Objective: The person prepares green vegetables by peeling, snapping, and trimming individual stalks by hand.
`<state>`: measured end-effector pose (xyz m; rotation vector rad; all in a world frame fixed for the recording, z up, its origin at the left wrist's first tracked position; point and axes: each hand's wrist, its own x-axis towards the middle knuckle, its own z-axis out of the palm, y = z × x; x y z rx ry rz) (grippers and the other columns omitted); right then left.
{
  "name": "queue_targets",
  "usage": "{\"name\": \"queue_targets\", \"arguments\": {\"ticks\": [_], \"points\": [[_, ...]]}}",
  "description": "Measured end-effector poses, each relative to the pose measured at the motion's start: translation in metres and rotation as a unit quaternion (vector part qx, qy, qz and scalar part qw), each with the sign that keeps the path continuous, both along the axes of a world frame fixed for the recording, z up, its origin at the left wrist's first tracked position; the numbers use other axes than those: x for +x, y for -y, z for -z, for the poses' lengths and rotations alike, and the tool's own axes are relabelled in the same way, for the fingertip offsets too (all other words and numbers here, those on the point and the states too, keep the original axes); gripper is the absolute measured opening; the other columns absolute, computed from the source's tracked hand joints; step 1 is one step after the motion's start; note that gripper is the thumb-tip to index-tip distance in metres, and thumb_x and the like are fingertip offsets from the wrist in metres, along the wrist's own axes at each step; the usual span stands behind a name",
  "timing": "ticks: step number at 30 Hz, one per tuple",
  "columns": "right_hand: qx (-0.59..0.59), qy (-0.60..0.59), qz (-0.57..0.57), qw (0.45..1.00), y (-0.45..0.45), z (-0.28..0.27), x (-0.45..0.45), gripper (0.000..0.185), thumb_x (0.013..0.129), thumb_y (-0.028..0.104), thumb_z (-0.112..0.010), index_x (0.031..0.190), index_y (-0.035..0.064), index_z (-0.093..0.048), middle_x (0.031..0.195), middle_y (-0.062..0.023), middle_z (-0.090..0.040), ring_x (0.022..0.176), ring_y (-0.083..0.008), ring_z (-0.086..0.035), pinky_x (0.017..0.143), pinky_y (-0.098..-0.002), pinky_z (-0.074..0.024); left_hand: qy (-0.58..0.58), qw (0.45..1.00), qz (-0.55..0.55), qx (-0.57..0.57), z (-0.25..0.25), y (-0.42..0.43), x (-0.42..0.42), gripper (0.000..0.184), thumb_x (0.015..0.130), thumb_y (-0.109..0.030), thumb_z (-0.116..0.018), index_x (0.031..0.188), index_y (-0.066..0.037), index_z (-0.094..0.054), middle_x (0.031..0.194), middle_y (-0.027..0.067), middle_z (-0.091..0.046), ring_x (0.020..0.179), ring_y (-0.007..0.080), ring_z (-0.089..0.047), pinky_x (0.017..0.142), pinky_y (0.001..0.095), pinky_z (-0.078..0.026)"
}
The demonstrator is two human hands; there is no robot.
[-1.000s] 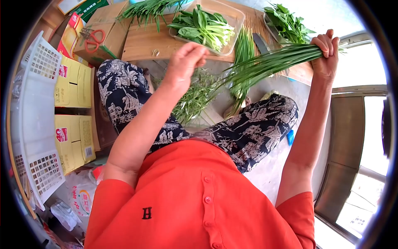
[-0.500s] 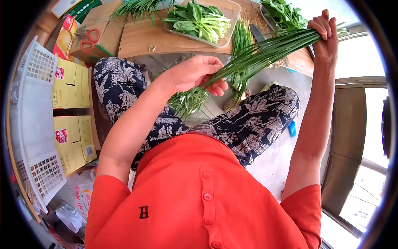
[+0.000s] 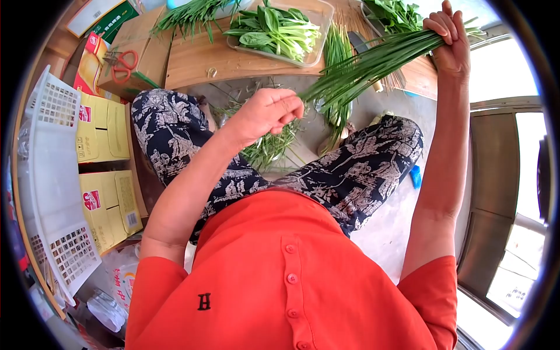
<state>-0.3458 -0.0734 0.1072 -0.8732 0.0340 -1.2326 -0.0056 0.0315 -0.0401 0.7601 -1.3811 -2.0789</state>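
My right hand (image 3: 452,44) is raised at the upper right, wrapped round the pale end of a bunch of garlic chives (image 3: 373,63). The long green leaves slant down to the left. By the leaf tips is my left hand (image 3: 269,114), its fingers curled and pinched together; whether something thin is between them I cannot make out. Under the bunch, more chives (image 3: 337,49) hang off the table edge. Below my left hand lies a pile of loose leaf scraps (image 3: 269,149) on the floor between my legs.
On the wooden table (image 3: 192,61) stand a clear tray (image 3: 318,49) of leafy greens (image 3: 274,32), another heap of chives (image 3: 195,16) and a second tray of greens (image 3: 396,14). Red scissors (image 3: 124,67) rest by a cardboard box (image 3: 143,44). Yellow boxes (image 3: 105,131) and a white basket (image 3: 52,169) are on the left.
My left hand has drawn back slightly left from the leaf tips, its fingers now curled closer together. The right hand still grips the chives, and the view has shifted slightly.
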Motion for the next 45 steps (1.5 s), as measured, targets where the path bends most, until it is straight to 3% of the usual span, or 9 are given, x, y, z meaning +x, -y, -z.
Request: {"name": "queue_targets", "arguments": {"ticks": [7, 11, 13, 22, 30, 33, 36, 41, 45], "points": [[-0.002, 0.002, 0.105, 0.995, -0.006, 0.003, 0.011, 0.028, 0.099, 0.028, -0.043, 0.1, 0.0033, -0.054, 0.051, 0.0057, -0.023, 0.044, -0.0069, -0.025, 0.05, -0.0219, -0.0342, -0.265, 0.905, -0.266, 0.203, 0.053, -0.002, 0.016, 0.023, 0.098, -0.027, -0.046, 0.083, -0.009, -0.052, 0.062, -0.0038, -0.043, 0.05, 0.005, -0.034, 0.046, 0.0204, -0.03], [-0.001, 0.028, 0.079, 0.996, -0.006, -0.009, 0.01, 0.028, 0.099, 0.027, -0.042, 0.1, 0.002, -0.054, 0.052, 0.0055, -0.025, 0.045, -0.0075, -0.025, 0.05, -0.0223, -0.0346, -0.191, 0.937, -0.281, 0.078, 0.069, 0.007, 0.008, 0.024, 0.096, -0.03, -0.048, 0.084, -0.009, -0.052, 0.076, 0.0015, -0.056, 0.064, 0.0134, -0.052, 0.054, 0.0245, -0.039], [0.014, 0.053, 0.087, 0.995, -0.007, -0.012, 0.02, 0.028, 0.099, 0.027, -0.043, 0.101, 0.0014, -0.053, 0.053, 0.0052, -0.025, 0.045, -0.0079, -0.025, 0.051, -0.0229, -0.0353, -0.126, 0.932, -0.324, 0.103, 0.046, 0.013, -0.021, 0.024, 0.098, -0.027, -0.042, 0.093, -0.006, -0.053, 0.094, 0.0105, -0.066, 0.087, 0.0198, -0.065, 0.067, 0.0244, -0.048], [0.014, 0.057, 0.1, 0.993, -0.001, -0.006, 0.018, 0.026, 0.098, 0.025, -0.043, 0.103, 0.0015, -0.051, 0.053, 0.0049, -0.027, 0.046, -0.008, -0.027, 0.052, -0.0237, -0.0353, -0.237, 0.953, -0.073, 0.174, 0.027, -0.006, -0.044, 0.032, 0.096, -0.029, -0.048, 0.107, -0.001, -0.057, 0.096, 0.0126, -0.064, 0.083, 0.0215, -0.064, 0.073, 0.0351, -0.052], [0.028, 0.065, 0.095, 0.993, 0.007, 0.013, 0.008, 0.024, 0.097, 0.026, -0.047, 0.102, 0.003, -0.051, 0.054, 0.0052, -0.026, 0.048, -0.0074, -0.027, 0.052, -0.0234, -0.0341, -0.228, 0.951, -0.053, 0.202, 0.026, -0.019, -0.042, 0.032, 0.096, -0.026, -0.048, 0.108, 0.001, -0.056, 0.074, 0.0028, -0.056, 0.059, 0.012, -0.048, 0.058, 0.0255, -0.042], [0.029, 0.049, 0.113, 0.992, 0.003, 0.015, 0.011, 0.024, 0.097, 0.026, -0.048, 0.102, 0.0034, -0.051, 0.054, 0.0054, -0.026, 0.047, -0.0069, -0.027, 0.05, -0.0229, -0.0334, -0.193, 0.964, -0.068, 0.172, 0.04, -0.02, -0.043, 0.022, 0.096, -0.022, -0.049, 0.098, -0.002, -0.056, 0.067, -0.0009, -0.049, 0.055, 0.0089, -0.042, 0.053, 0.0234, -0.036], [0.036, 0.013, 0.149, 0.988, -0.007, 0.024, 0.022, 0.024, 0.097, 0.027, -0.048, 0.1, 0.0042, -0.051, 0.054, 0.0058, -0.026, 0.047, -0.0064, -0.026, 0.049, -0.0221, -0.0319, -0.21, 0.927, -0.215, 0.225, 0.042, -0.019, -0.046, 0.015, 0.095, -0.019, -0.049, 0.09, -0.006, -0.054, 0.064, -0.0016, -0.044, 0.054, 0.0104, -0.041, 0.052, 0.0234, -0.034], [0.011, 0.051, 0.167, 0.985, -0.019, 0.044, 0.023, 0.023, 0.097, 0.027, -0.047, 0.1, 0.0051, -0.053, 0.053, 0.0068, -0.025, 0.044, -0.0061, -0.024, 0.047, -0.021, -0.0302, -0.19, 0.876, -0.359, 0.26, 0.099, 0.008, -0.014, 0.025, 0.099, -0.024, -0.042, 0.081, -0.008, -0.049, 0.06, -0.0036, -0.037, 0.052, 0.0103, -0.035, 0.05, 0.026, -0.032], [-0.006, 0.025, 0.156, 0.987, -0.032, 0.037, -0.003, 0.023, 0.098, 0.025, -0.046, 0.099, 0.0043, -0.055, 0.052, 0.0067, -0.024, 0.043, -0.0054, -0.025, 0.048, -0.021, -0.0316, -0.023, 0.878, -0.389, 0.276, 0.154, 0.013, 0.028, 0.019, 0.097, -0.024, -0.045, 0.092, -0.008, -0.054, 0.061, -0.0034, -0.034, 0.053, 0.0105, -0.032, 0.049, 0.0264, -0.031]]}}
